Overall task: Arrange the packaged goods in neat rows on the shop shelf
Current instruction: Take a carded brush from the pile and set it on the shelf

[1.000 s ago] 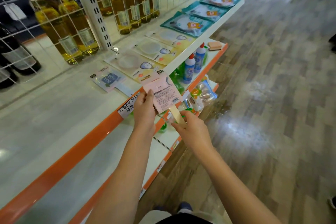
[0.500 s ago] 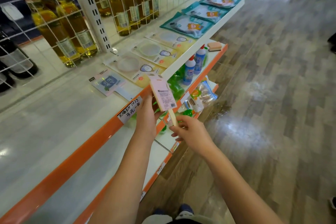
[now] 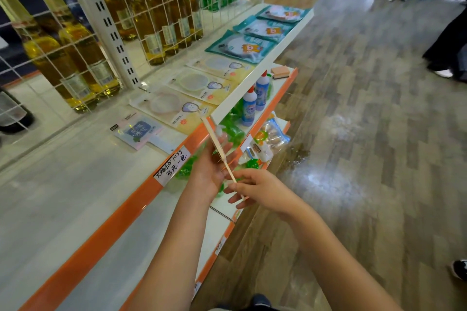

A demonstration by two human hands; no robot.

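Both hands, left hand (image 3: 209, 171) and right hand (image 3: 255, 188), grip the flat packet (image 3: 214, 141), now turned edge-on between them, its label gone from sight.

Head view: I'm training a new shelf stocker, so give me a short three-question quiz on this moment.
1. True or false: the handled package lies flat on the top shelf.
2. Which hand pinches the package's stick handle at its lower end? A) left hand B) right hand
3. Fill in: the blue handled package on the top shelf lies beside the row of three ____ round-window packages.

Key: 1 false, it is edge-on in the hands; 2 B; 3 yellow.
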